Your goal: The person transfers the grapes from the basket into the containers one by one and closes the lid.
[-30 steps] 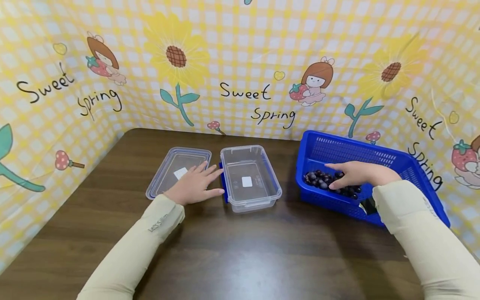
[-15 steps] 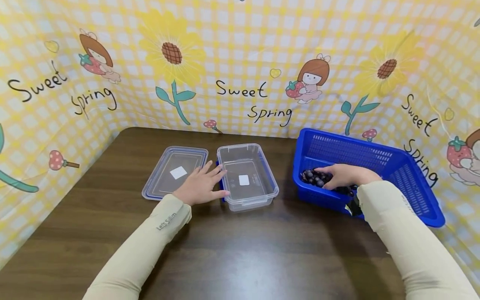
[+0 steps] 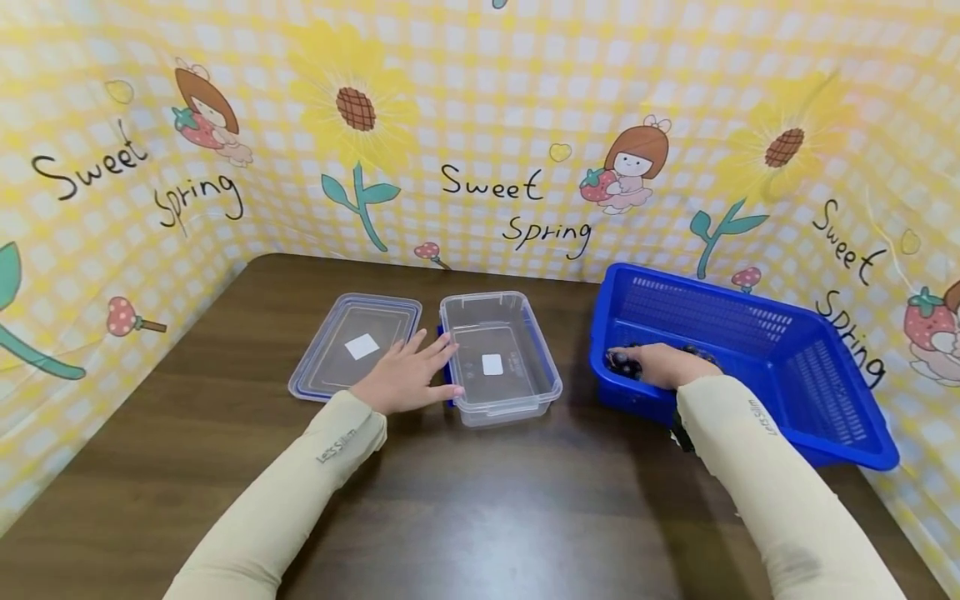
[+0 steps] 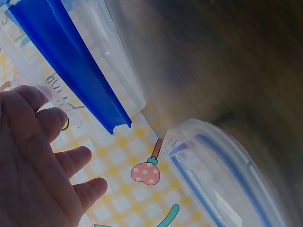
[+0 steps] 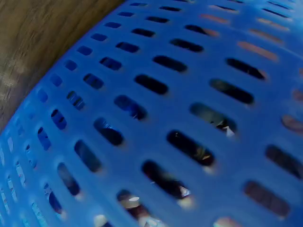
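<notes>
Left hand (image 3: pixel 405 377) spread at the clear box (image 3: pixel 510 406); right hand (image 3: pixel 666 367), grip unclear, among grapes (image 3: pixel 622 364) inside the blue basket (image 3: pixel 697 308).

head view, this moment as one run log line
left hand: fingers spread at container; right hand: among dark fruit in blue basket, grip unclear; container: open, no fruit inside; lid: off, on table
</notes>
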`<act>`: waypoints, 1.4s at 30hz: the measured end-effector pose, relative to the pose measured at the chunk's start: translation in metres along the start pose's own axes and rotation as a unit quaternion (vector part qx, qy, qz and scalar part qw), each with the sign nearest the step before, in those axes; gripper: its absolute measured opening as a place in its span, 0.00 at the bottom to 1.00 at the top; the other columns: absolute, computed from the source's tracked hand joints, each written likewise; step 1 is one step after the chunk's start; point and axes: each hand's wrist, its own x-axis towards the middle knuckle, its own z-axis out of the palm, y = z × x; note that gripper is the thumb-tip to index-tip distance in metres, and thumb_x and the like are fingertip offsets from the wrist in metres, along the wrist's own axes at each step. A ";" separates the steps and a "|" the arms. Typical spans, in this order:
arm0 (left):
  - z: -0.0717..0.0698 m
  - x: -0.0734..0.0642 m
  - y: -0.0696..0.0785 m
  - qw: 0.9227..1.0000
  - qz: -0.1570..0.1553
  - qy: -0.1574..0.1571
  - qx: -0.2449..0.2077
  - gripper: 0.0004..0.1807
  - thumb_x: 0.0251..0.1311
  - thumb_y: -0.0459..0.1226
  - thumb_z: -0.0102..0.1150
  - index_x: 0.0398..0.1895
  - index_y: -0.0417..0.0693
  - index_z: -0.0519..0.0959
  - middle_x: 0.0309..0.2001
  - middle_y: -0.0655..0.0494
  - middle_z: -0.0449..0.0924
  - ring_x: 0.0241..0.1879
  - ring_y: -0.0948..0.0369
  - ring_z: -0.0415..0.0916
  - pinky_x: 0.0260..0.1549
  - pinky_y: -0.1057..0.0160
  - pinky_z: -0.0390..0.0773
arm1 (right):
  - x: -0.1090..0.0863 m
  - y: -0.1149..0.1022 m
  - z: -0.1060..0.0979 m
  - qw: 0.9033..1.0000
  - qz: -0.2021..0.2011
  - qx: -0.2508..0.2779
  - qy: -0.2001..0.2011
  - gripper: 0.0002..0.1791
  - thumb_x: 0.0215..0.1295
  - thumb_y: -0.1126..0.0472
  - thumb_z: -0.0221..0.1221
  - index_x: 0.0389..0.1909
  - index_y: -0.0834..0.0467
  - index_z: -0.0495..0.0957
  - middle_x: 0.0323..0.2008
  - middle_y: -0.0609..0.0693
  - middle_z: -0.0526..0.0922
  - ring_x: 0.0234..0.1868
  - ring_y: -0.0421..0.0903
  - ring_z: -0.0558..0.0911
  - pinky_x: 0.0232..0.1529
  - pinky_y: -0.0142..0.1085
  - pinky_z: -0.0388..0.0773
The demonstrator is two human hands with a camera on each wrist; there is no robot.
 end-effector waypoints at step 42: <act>0.001 0.004 -0.001 0.999 0.004 -0.028 -0.030 0.44 0.64 0.62 0.45 0.74 0.43 0.55 0.75 0.45 0.45 0.67 0.35 0.53 0.63 0.34 0.49 | -0.018 0.004 -0.048 0.977 0.032 0.097 0.188 0.35 0.58 0.61 0.63 0.64 0.70 0.63 0.57 0.75 0.68 0.42 0.66 0.77 0.30 0.47 0.80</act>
